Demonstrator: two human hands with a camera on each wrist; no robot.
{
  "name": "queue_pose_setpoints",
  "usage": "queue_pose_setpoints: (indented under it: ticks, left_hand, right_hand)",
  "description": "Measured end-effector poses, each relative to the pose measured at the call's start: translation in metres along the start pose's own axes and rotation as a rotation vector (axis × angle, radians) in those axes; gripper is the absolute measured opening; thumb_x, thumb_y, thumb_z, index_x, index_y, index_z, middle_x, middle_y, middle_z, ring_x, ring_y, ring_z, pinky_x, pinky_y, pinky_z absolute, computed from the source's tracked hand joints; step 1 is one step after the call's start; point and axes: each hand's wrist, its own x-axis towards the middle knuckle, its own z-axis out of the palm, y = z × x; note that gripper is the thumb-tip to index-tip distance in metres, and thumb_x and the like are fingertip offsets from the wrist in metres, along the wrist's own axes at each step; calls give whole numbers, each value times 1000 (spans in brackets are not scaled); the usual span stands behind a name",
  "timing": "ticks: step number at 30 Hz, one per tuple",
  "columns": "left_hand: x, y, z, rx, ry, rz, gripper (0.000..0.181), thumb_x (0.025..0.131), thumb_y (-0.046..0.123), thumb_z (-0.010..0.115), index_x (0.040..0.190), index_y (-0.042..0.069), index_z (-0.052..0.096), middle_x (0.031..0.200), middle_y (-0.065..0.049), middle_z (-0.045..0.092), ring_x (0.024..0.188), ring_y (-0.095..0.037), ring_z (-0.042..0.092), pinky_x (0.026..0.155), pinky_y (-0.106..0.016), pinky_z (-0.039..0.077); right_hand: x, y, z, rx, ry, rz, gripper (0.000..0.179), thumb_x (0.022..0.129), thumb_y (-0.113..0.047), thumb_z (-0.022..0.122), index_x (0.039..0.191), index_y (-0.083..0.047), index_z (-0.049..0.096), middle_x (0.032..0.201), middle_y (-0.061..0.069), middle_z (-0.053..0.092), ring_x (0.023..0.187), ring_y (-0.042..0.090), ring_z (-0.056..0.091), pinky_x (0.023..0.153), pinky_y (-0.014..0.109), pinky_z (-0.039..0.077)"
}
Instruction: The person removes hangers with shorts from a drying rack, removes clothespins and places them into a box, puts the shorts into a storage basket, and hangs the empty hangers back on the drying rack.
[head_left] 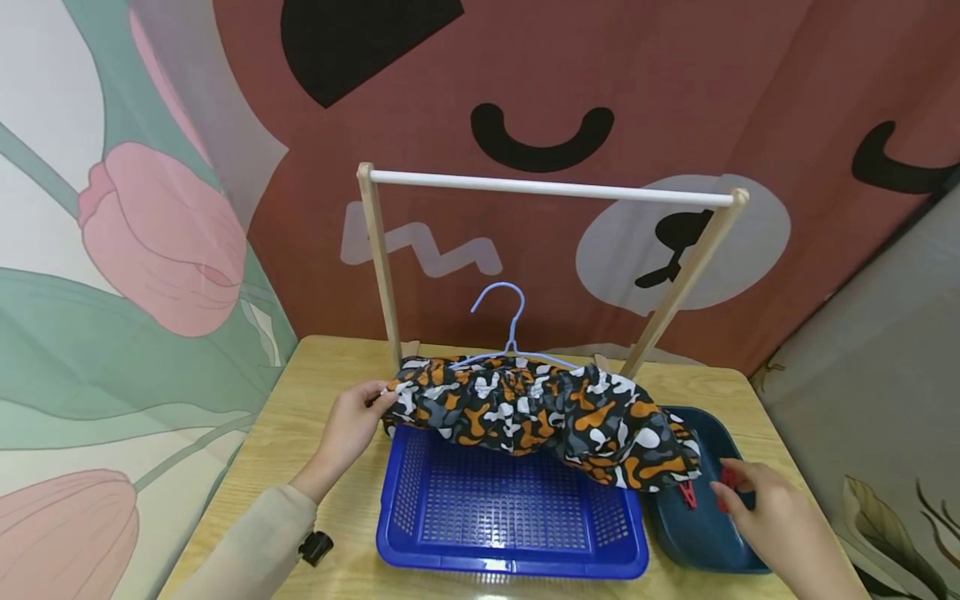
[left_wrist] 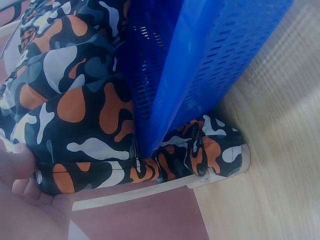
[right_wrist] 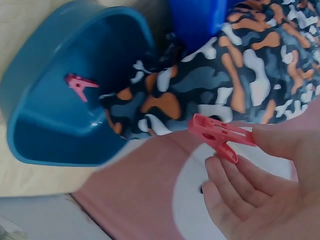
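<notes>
Backdrop (head_left: pixel 675 67): brown printed cloth with a sleeping animal face; flowered panel at 9 o'clock. Surface: pale wooden table (head_left: pixel 318 371). Clock positions are taken from the basket's middle, head view.

1. Basket (head_left: pixel 510 567), blue plastic, perforated.
2. Garment (head_left: pixel 480 417), patterned black, orange, grey and white. At 12 o'clock, bunched across the far side of the basket; one end reaches toward 2 o'clock, over the basin.
3. Hanger (head_left: pixel 512 337), pale blue. At 12 o'clock, hook upward, lower part hidden by the garment.
4. Rack (head_left: pixel 551 185), wooden posts, white bar. At 12 o'clock, behind the garment; bar bare.
5. Basin (head_left: pixel 712 546), dark teal. At 3 o'clock, just beside the basket.
6. Loose peg (right_wrist: pixel 76 83), red, inside the basin.
7. Left hand (head_left: pixel 352 427), light sleeve (head_left: pixel 258 542). At 10 o'clock; thumb and fingers pinch the garment's near-left edge.
8. Right hand (head_left: pixel 772 508). At 3 o'clock, over the basin; thumb and fingertips grasp a second peg (right_wrist: pixel 202 125), red, near the garment's end. Contact between this peg and the cloth: cannot tell.
</notes>
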Motion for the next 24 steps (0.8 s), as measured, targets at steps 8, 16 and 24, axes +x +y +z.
queue_pose_setpoints:
  ticks: [8,16,24]
  left_hand:
    - [1,2,1,5,11,18,14,97,7,64,102,-2,73,96,-11,71,83,-18,60,68,-27,48]
    - [1,4,2,-7,1,3,14,97,7,63,102,-1,73,97,-11,71,82,-18,59,67,-27,47]
    - [1,3,0,-13,0,-7,14,98,7,62,103,-2,72,97,-11,71,81,-18,58,67,-26,47]
  right_hand:
    - [21,26,4,18,-193,38,47,91,-23,72,116,15,61,87,7,69,76,24,66,64,42,53]
    - [31,47,21,-10,-262,-20,29,88,-9,73,101,15,65,74,0,65,63,14,59,61,39,52]
    - [42,57,42,-77,-346,-27,10,86,-3,71,85,4,65,63,-1,54,58,15,51,54,34,44]
